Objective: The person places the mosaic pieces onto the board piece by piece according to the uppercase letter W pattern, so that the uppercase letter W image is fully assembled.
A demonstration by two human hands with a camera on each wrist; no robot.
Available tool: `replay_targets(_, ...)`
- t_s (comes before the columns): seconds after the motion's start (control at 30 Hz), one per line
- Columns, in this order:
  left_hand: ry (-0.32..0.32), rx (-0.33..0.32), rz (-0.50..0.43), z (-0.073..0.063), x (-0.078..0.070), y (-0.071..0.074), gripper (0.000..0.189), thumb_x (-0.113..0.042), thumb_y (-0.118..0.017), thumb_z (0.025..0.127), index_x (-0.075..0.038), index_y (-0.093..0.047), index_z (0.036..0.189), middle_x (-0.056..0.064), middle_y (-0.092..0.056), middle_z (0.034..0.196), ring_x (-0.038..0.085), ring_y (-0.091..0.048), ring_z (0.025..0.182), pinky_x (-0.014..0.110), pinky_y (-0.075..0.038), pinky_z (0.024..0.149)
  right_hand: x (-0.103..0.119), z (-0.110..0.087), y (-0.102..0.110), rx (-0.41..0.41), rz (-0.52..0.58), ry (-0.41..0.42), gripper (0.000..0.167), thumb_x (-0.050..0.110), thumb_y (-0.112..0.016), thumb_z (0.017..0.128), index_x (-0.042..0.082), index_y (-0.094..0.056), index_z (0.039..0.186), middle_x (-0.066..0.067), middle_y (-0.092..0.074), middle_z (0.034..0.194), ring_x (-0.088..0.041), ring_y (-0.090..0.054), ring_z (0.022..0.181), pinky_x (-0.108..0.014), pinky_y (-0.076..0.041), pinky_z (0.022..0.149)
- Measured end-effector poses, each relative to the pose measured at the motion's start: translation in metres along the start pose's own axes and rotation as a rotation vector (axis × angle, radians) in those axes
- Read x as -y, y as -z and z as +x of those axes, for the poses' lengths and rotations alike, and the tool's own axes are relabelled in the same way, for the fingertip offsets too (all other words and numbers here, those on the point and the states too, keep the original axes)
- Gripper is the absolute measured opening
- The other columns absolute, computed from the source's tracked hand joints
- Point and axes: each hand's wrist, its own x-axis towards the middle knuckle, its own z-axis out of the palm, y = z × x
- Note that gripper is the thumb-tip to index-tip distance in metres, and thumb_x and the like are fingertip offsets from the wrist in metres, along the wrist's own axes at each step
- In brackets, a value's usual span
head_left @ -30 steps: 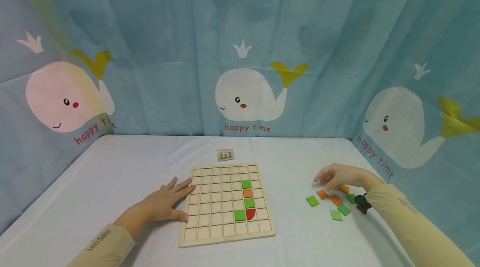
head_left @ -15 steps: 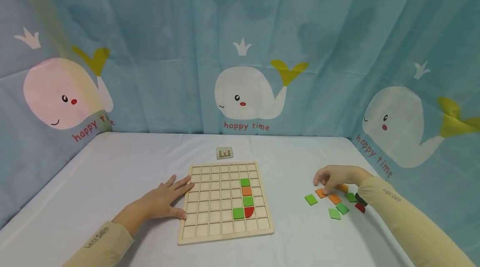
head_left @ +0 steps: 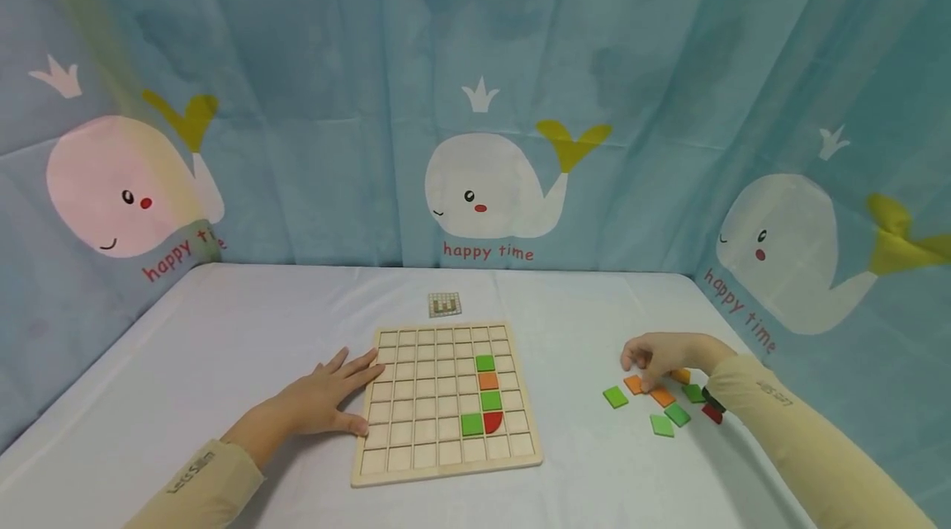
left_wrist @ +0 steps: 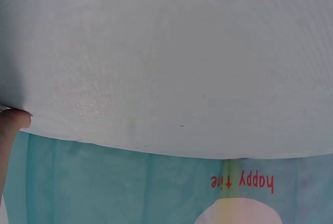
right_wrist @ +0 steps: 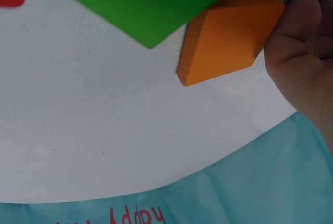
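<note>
Hazard, as judged: tiles crowd close beneath the right hand (head_left: 664,354), so its bent fingers could shove a neighbouring green tile (head_left: 677,415) aside; whether they grasp anything, cannot tell. Left hand (head_left: 327,397): released, fingers spread, resting at the board (head_left: 426,411) edge; a lifted palm might let the board skid. Orange tile (head_left: 633,384): at the right hand's fingertips, flat, four-sided, plain-faced.

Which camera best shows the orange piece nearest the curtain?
The right wrist view: it shows the orange piece large and close. The head view shows it small, partly hidden by the right hand; the left wrist view lacks it.
</note>
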Motion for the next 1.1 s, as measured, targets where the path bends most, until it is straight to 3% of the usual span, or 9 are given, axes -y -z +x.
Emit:
replay_targets(0.33, -0.008, -0.006, 0.011, 0.000, -0.001, -0.001, 0.097, -0.069, -0.061, 0.076, -0.010, -0.037, 0.150, 0.014, -0.023, 0.158, 0.055, -0.015, 0.139, 0.073, -0.021, 0.102, -0.007, 0.001, -0.003, 0.004, -0.022, 0.067, 0.018, -0.004, -0.070, 0.080, 0.008, -0.060, 0.090, -0.001, -0.042, 0.074, -0.014, -0.035, 0.058, -0.023, -0.031, 0.055)
replay_targets(0.53, -0.014, -0.012, 0.002, -0.002, -0.002, 0.001, 0.096, -0.067, -0.062, 0.077, -0.009, -0.038, 0.150, 0.016, -0.024, 0.158, 0.056, -0.016, 0.138, 0.074, -0.021, 0.102, -0.011, -0.002, -0.005, -0.034, -0.037, 0.140, 0.014, -0.002, -0.071, 0.082, 0.006, -0.062, 0.090, -0.002, -0.047, 0.079, -0.017, -0.042, 0.070, -0.025, -0.036, 0.061)
replay_targets(0.7, -0.025, -0.019, 0.005, -0.002, -0.003, 0.002, 0.096, -0.066, -0.062, 0.077, -0.008, -0.038, 0.149, 0.017, -0.024, 0.157, 0.057, -0.016, 0.138, 0.074, -0.022, 0.101, -0.010, -0.006, -0.009, -0.090, -0.048, 0.156, 0.013, 0.000, -0.071, 0.082, 0.008, -0.062, 0.089, -0.003, -0.053, 0.084, -0.020, -0.045, 0.079, -0.029, -0.040, 0.065)
replay_targets(0.93, -0.031, -0.019, -0.004, -0.003, -0.005, 0.004, 0.095, -0.065, -0.063, 0.078, -0.007, -0.038, 0.149, 0.017, -0.024, 0.157, 0.057, -0.015, 0.137, 0.075, -0.021, 0.101, -0.011, -0.009, -0.011, -0.130, -0.011, 0.226, 0.015, -0.005, -0.069, 0.079, 0.004, -0.060, 0.086, -0.002, -0.057, 0.080, -0.017, -0.050, 0.069, -0.027, -0.045, 0.061)
replay_targets(1.1, -0.029, -0.016, -0.003, -0.003, -0.005, 0.005, 0.095, -0.065, -0.063, 0.078, -0.007, -0.038, 0.149, 0.017, -0.024, 0.157, 0.057, -0.016, 0.137, 0.075, -0.021, 0.101, -0.009, -0.011, -0.012, -0.147, 0.024, 0.228, 0.013, -0.008, -0.067, 0.080, 0.002, -0.060, 0.085, -0.004, -0.059, 0.078, -0.018, -0.051, 0.067, -0.027, -0.047, 0.061)
